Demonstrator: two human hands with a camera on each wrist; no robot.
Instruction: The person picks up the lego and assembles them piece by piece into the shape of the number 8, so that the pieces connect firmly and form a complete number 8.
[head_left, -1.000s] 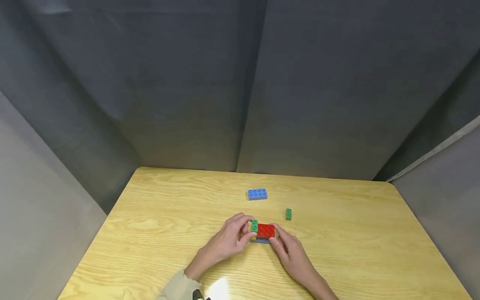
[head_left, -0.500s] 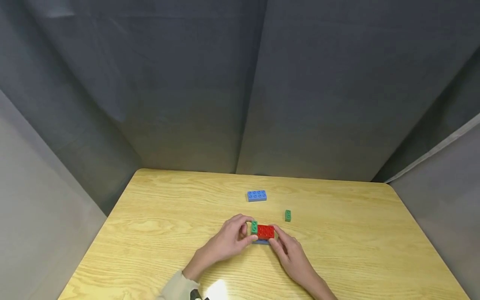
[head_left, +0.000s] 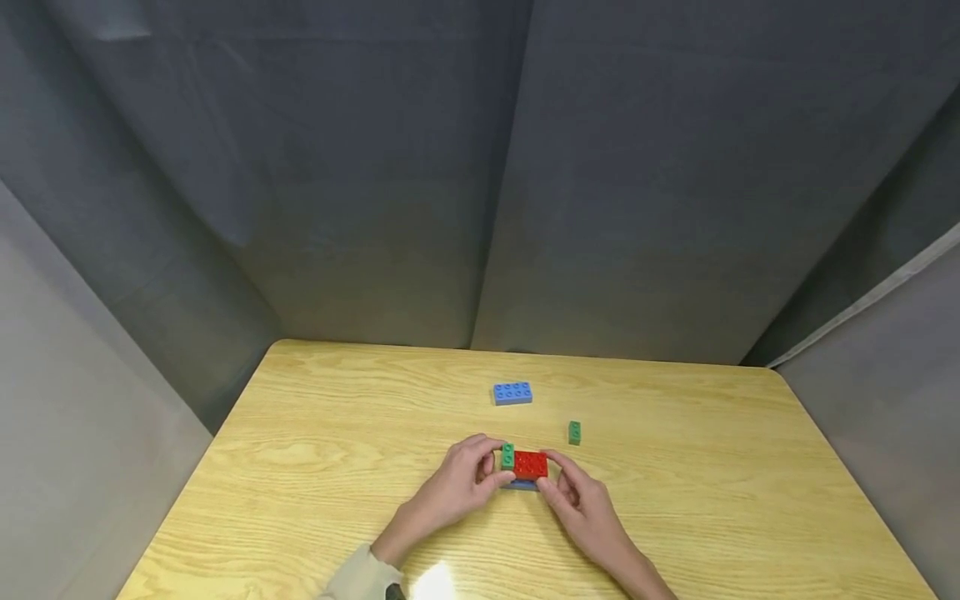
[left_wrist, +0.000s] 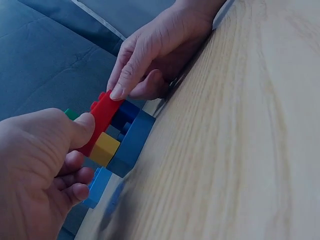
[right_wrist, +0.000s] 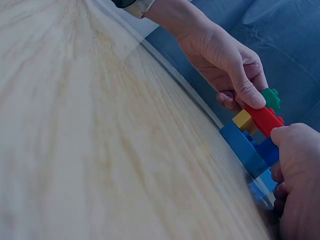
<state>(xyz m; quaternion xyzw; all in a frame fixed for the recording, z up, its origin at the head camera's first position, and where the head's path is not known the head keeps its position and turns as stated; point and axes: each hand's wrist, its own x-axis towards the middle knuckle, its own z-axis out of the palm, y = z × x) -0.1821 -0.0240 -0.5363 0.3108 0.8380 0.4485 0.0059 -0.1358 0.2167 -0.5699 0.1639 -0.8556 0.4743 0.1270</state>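
Note:
A small stack of toy building bricks stands on the table between both hands. At its bottom lies a blue brick point(left_wrist: 134, 145), bearing a yellow brick point(left_wrist: 105, 149) at the left and a dark blue brick point(left_wrist: 125, 115) at the right. Across these two spans a red brick point(head_left: 531, 465), with a green brick point(head_left: 508, 456) on its left end. My left hand point(head_left: 461, 479) pinches the red brick's left end, its thumb on the near side. My right hand point(head_left: 588, 512) grips the right end of the red brick between thumb and fingers.
Farther back on the wooden table point(head_left: 337, 433) lies a loose blue brick point(head_left: 513, 394) with two rows of studs. A small green brick point(head_left: 574, 432) sits behind the stack, to its right. Dark curtains point(head_left: 375, 183) hang past the far edge.
My left thumb has shifted slightly along the stack and now covers the yellow patch seen in the head view before. Both hands otherwise keep their hold.

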